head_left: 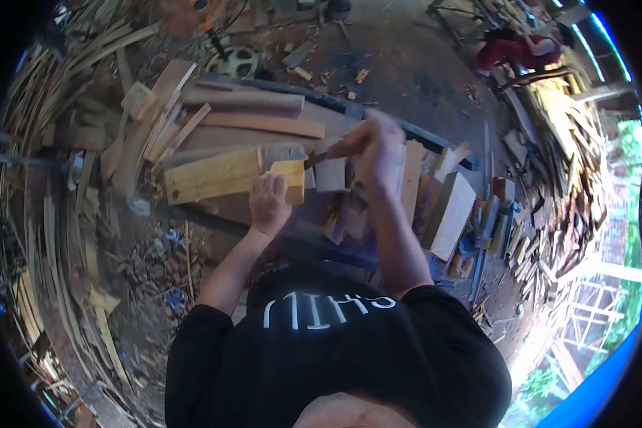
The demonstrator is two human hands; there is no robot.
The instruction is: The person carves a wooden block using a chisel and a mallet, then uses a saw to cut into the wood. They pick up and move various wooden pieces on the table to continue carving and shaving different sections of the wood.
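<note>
My left hand (269, 202) rests over the near side of a yellow wooden block (292, 171), its fingers curled onto the wood. My right hand (373, 143), smeared by motion, grips a narrow dark tool (317, 160). The tool points left, and its end is at the block's right edge; blur hides its exact kind and whether it touches. A longer pale timber (210, 176) lies on the bench just left of the block.
Curved wooden pieces (264, 125) lie along the bench's far side. Several cut blocks, including a large pale one (449, 215), stand at right. Hand tools (488, 217) lie beyond them. Wood scraps cover the floor. A seated person (522, 51) is at the far right.
</note>
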